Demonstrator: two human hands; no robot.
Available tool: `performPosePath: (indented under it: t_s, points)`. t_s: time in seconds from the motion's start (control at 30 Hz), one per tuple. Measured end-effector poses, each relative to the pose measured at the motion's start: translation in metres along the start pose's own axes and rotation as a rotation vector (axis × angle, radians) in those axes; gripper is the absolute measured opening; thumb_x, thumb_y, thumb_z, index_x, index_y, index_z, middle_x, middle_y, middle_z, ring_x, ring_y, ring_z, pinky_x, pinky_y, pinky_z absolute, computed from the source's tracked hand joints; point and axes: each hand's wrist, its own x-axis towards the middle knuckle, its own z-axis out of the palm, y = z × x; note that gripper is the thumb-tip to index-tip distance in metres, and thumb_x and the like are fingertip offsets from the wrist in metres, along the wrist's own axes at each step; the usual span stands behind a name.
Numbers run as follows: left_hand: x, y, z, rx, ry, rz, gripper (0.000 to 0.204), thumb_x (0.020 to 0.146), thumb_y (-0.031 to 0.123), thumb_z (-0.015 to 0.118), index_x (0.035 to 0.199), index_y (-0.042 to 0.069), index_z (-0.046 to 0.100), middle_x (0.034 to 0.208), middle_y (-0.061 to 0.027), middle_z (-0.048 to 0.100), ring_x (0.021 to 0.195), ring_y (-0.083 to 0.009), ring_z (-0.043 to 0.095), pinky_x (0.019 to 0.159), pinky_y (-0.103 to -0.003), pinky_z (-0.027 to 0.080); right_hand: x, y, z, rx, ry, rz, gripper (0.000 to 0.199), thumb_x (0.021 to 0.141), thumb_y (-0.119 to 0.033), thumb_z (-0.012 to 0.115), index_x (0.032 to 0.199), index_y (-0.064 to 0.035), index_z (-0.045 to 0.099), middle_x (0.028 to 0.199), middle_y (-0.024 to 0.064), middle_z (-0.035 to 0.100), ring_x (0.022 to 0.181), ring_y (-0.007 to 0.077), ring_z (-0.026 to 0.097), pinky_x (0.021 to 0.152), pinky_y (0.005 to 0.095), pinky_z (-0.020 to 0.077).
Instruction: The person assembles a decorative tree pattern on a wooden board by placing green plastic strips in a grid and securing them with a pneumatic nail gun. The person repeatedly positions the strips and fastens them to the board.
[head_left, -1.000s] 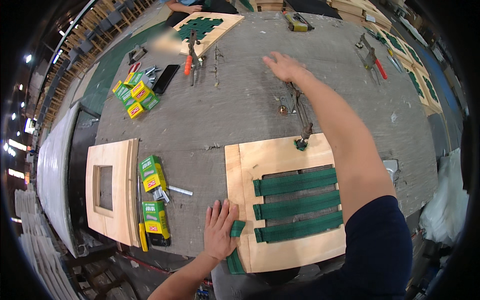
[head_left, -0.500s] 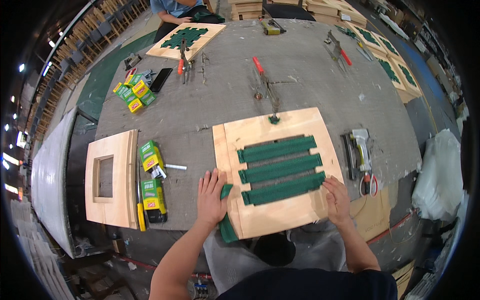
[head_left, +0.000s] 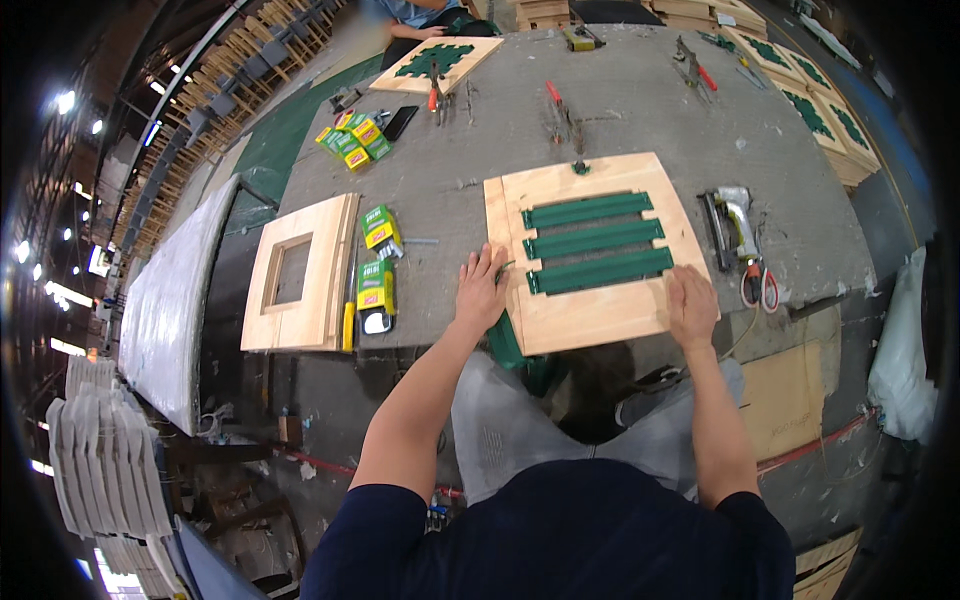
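A light wooden panel [head_left: 590, 310] with three green slats [head_left: 590, 240] across its middle lies at the near edge of the grey workbench [head_left: 640, 110]. My left hand [head_left: 481, 291] rests flat on the panel's left edge, fingers spread. My right hand [head_left: 692, 305] presses flat on the panel's lower right corner. A green strip [head_left: 503, 340] hangs down off the bench under the panel's left corner. Neither hand grips anything.
A staple gun [head_left: 733, 225] lies right of the panel. Green and yellow boxes [head_left: 378, 258] and a wooden frame with a square opening [head_left: 297, 275] sit to the left. Pliers [head_left: 553, 95], more boxes [head_left: 352, 140] and another person's panel [head_left: 437, 62] lie farther back.
My right arm came back from reaching across the bench, and the hand now lies on the panel's right corner. The view shifted, and the staple gun came into sight.
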Motion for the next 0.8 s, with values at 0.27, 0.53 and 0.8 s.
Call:
performPosePath:
  t_s: [0.27,0.53,0.8]
  points:
    - [-0.096,0.053,-0.066,-0.599,-0.042,-0.012,0.049,0.111,0.031,0.041,0.150,0.003,0.047,0.150,-0.0191,0.052,0.142,-0.0328,0.047,0.118,-0.040,0.034,-0.007,0.018,-0.013,0.104,-0.019,0.046,0.031,0.103,-0.028,0.058,0.121,-0.0059,0.070,0.119,0.0128,0.072,0.119,0.0306,0.065,0.103,0.0422,0.0451]
    - [-0.133,0.141,-0.155,-0.872,0.036,0.056,0.053,0.113,0.042,0.037,0.143,0.003,0.056,0.109,-0.0043,0.063,0.106,-0.0122,0.055,0.100,-0.030,0.042,-0.040,-0.117,-0.038,1.189,-0.541,0.362,0.048,0.101,-0.021,0.066,0.143,-0.0002,0.055,0.135,0.0080,0.066,0.116,0.0155,0.063,0.102,0.0307,0.0489]
    - [-0.074,0.143,-0.153,-1.251,-0.187,-0.091,0.032,0.108,0.023,0.055,0.127,0.000,0.066,0.097,-0.0038,0.071,0.085,-0.0100,0.065,0.077,-0.027,0.054,-0.087,-0.169,-0.056,1.293,-0.748,0.449,0.022,0.099,-0.019,0.069,0.108,0.0007,0.068,0.086,-0.0015,0.066,0.080,0.0066,0.058,0.070,0.0270,0.0474]
